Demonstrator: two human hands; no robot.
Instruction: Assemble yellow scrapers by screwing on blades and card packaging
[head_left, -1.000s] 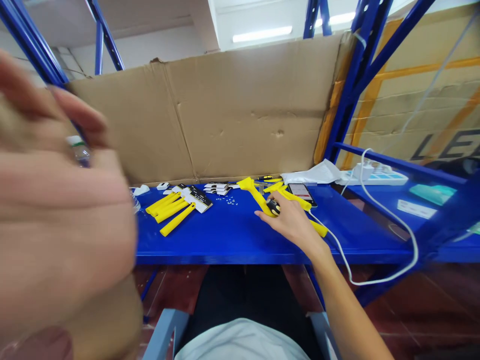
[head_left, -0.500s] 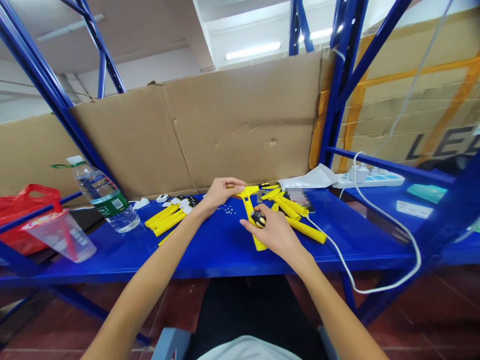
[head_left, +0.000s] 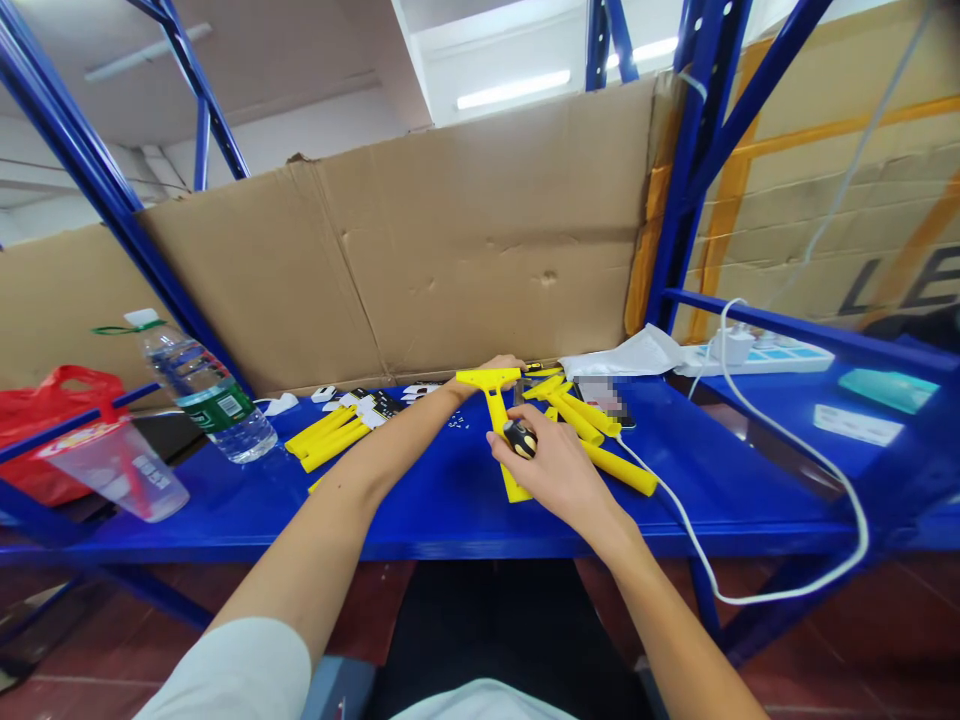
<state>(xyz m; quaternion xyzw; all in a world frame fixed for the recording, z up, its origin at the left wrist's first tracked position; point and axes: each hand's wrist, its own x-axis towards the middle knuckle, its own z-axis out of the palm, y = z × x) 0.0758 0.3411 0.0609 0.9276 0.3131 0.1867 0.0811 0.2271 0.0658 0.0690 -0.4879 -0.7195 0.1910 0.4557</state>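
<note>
A yellow T-shaped scraper (head_left: 489,379) stands with its wide head up, over the blue shelf, at my right hand (head_left: 559,460). That hand is closed around a screwdriver (head_left: 520,438) with a black and yellow handle, and its thumb and fingers lie against the scraper's stem. Behind the scraper's head, my left hand (head_left: 504,363) reaches toward the back of the shelf. Its fingers are mostly hidden, so what they touch does not show. Several more yellow scraper parts (head_left: 581,418) lie just right of my right hand. Tiny screws (head_left: 459,422) are scattered left of the scraper.
Yellow handles (head_left: 330,440) with black-and-white cards lie at left, near a water bottle (head_left: 214,400) and a plastic cup (head_left: 124,470). A white cable (head_left: 750,600) loops over the shelf's front edge at right. Cardboard (head_left: 480,240) walls off the back.
My left hand has let go of the scraper's head and reached farther back and right behind it. My right hand keeps its hold in nearly the same place.
</note>
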